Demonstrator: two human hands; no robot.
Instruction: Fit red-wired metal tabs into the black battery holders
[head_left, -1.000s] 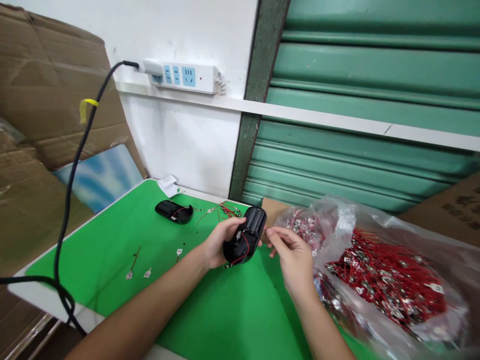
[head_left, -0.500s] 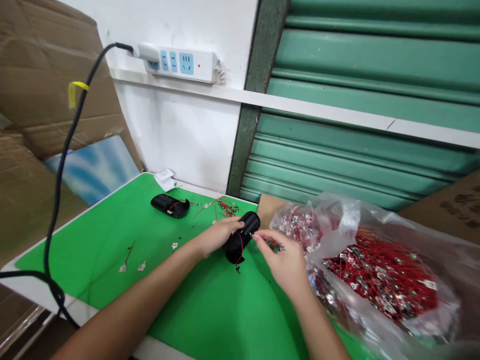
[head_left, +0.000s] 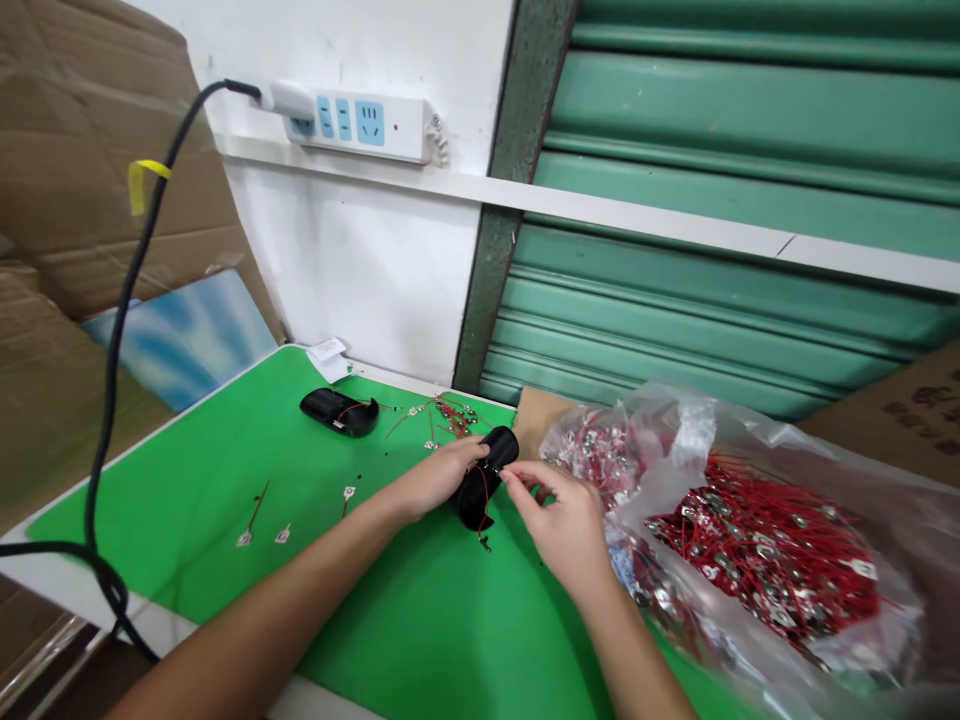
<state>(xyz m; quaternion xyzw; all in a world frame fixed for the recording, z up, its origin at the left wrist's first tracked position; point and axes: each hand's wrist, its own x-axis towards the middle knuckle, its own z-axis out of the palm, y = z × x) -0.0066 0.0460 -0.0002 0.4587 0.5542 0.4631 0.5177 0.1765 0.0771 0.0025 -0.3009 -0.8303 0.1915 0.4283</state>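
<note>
My left hand [head_left: 450,474] is wrapped round a black plastic housing [head_left: 475,497], an elongated rounded shell held tilted over the green mat. A thin red wire runs across the housing, and a small dark part dangles from its lower end. Against the housing's right edge, my right hand [head_left: 559,505] is closed in a pinch of thumb and forefinger. What sits between those fingertips is too small to make out. A second black housing [head_left: 340,411], also with a red wire, lies on the mat farther back to the left.
Loose red wires with metal contacts [head_left: 455,415] lie behind my left hand. Several small contact pieces [head_left: 282,533] are scattered on the green mat [head_left: 187,530]. Plastic bags [head_left: 675,430] full of red-wired parts stand at right. A black cable [head_left: 112,370] hangs at left from a power strip [head_left: 360,122].
The held housing has tilted slightly, and its lower end with the dangling part has shifted a little right. Both hands keep nearly the same place.
</note>
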